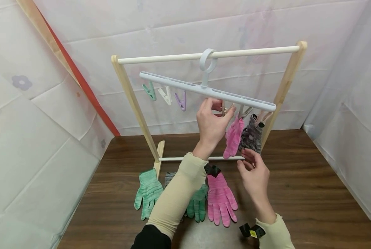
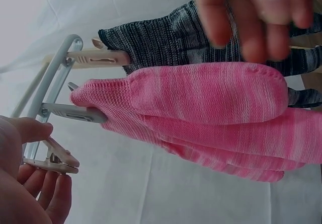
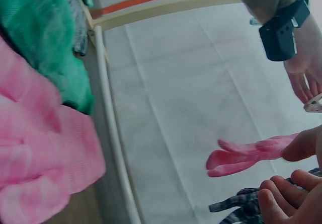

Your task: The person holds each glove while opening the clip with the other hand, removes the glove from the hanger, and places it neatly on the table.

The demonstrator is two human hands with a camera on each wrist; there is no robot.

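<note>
A pale blue clip hanger (image 1: 176, 82) hangs tilted from a wooden rack, its right end lower. My left hand (image 1: 211, 121) pinches a beige clothespin (image 2: 61, 158) on the hanger between thumb and fingers; the left wrist view shows no glove in that peg. Beside it a grey clothespin (image 2: 75, 113) holds a pink glove (image 1: 234, 138) by its cuff. Farther right hangs a black-and-grey glove (image 1: 250, 136) from another beige clothespin (image 2: 100, 58). Below these two gloves my right hand (image 1: 256, 176) has loosely bent fingers and nothing in them.
The rack's top bar (image 1: 254, 52) carries the hanger hook. Green (image 1: 149, 94), white (image 1: 165, 95) and purple clothespins (image 1: 181, 101) dangle on the hanger's left half. A light green glove (image 1: 148, 192), darker green glove (image 1: 199, 204) and pink glove (image 1: 222, 200) lie on the brown table (image 1: 304, 193).
</note>
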